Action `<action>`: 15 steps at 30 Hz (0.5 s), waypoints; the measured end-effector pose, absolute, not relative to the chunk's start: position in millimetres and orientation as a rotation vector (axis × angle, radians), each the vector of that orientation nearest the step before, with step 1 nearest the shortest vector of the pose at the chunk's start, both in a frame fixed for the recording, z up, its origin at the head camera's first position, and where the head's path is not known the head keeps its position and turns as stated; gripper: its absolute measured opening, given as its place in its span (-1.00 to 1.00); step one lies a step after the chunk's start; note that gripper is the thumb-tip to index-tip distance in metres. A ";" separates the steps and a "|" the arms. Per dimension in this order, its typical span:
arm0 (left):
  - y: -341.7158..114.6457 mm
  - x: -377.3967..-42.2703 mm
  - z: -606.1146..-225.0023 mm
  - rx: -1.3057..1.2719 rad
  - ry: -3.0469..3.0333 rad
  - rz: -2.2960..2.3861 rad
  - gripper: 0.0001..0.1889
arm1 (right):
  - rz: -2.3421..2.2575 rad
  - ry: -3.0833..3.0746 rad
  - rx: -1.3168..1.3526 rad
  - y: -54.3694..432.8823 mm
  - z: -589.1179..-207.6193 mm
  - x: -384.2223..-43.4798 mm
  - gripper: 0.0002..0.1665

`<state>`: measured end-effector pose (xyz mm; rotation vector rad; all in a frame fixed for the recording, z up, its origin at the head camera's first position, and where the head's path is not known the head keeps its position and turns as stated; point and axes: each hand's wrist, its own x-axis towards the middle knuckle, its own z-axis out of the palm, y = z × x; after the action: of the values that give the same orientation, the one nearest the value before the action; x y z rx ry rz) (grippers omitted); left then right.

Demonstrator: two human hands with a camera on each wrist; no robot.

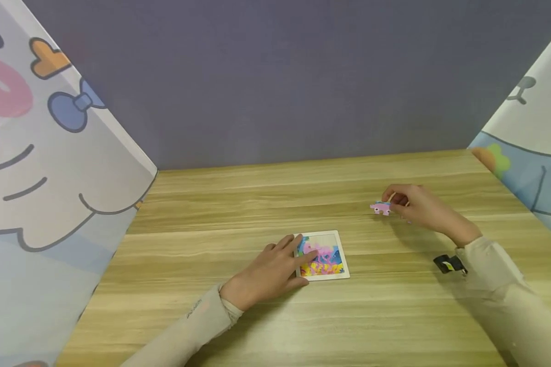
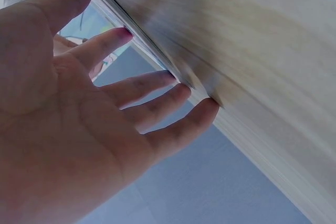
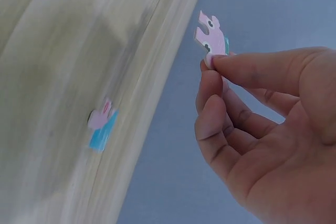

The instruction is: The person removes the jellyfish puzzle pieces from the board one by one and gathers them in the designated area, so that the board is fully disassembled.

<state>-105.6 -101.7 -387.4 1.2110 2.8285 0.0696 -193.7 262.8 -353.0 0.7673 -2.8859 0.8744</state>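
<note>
A small jigsaw puzzle tray (image 1: 345,257) with a white border lies flat on the table, holding a pink, blue and yellow picture; a pale area shows along its upper part. My left hand (image 1: 268,270) rests on its left side, fingers spread and fairly straight, with fingertips along its edge in the left wrist view. Up and to the right, my right hand (image 1: 420,206) pinches a pink puzzle piece (image 3: 212,40) with printed eyes between thumb and forefinger, raised over the table. Another puzzle piece (image 3: 102,127), pink and blue, lies below it, mostly hidden by the hand in the head view.
A black object (image 1: 449,263) with a yellow-green mark lies by the right sleeve. The wood-grain table (image 1: 239,204) meets a grey panel (image 1: 294,81) at the back. Cartoon-printed panels (image 1: 64,168) stand on both sides.
</note>
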 end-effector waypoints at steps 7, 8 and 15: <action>-100.8 -106.0 -386.8 1.193 2.823 0.063 -0.36 | 0.892 -2.908 0.747 270.7 -361.6 -198.1 -0.79; -101.0 -105.8 -386.8 1.192 2.821 0.069 -0.36 | 0.885 -2.912 0.749 271.4 -363.2 -199.1 -0.79; -102.5 -104.1 -387.1 1.219 2.825 0.120 -0.38 | 0.946 -2.993 0.693 278.5 -370.9 -203.3 -0.81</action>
<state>-104.1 -102.5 -387.1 1.2192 2.8249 0.1203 -203.3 278.5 -370.9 0.6927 -2.9929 0.9461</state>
